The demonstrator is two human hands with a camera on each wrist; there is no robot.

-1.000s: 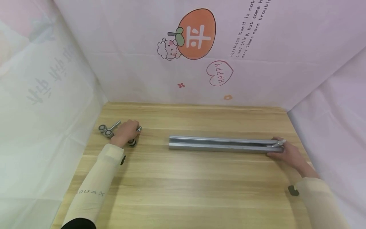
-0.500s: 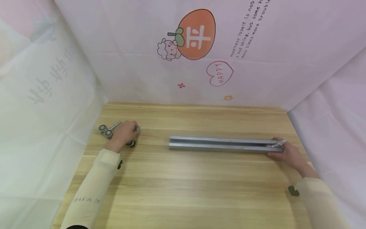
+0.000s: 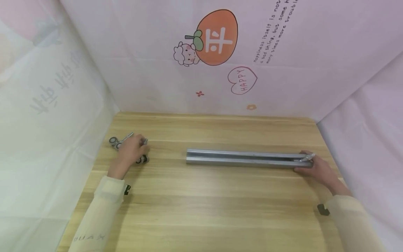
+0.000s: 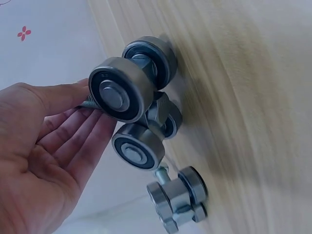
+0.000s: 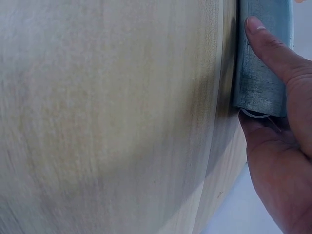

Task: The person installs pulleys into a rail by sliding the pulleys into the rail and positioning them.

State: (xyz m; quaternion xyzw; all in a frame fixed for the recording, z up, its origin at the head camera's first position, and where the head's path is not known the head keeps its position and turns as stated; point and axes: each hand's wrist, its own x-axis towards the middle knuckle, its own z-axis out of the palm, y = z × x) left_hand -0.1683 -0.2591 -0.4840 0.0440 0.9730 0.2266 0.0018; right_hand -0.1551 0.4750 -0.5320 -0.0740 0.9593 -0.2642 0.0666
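Observation:
In the head view my left hand is at the left of the table, pinching the threaded stem of a roller assembly. The left wrist view shows that hand with thumb and fingers at the stem, beside the assembly's black-sealed metal wheels. My right hand grips the right end of a slotted metal rail, where a silvery bolt-like piece juts up from the slot. The right wrist view has the thumb along the rail's side.
Another roller assembly lies left of my left hand, partly covered by it. The wooden table is bounded by a printed white cloth at the back and plain-looking cloth on the right.
My left hand has moved to the left and slightly nearer, with the roller assembly shifting left along with it. My right hand and the rail have stayed put.

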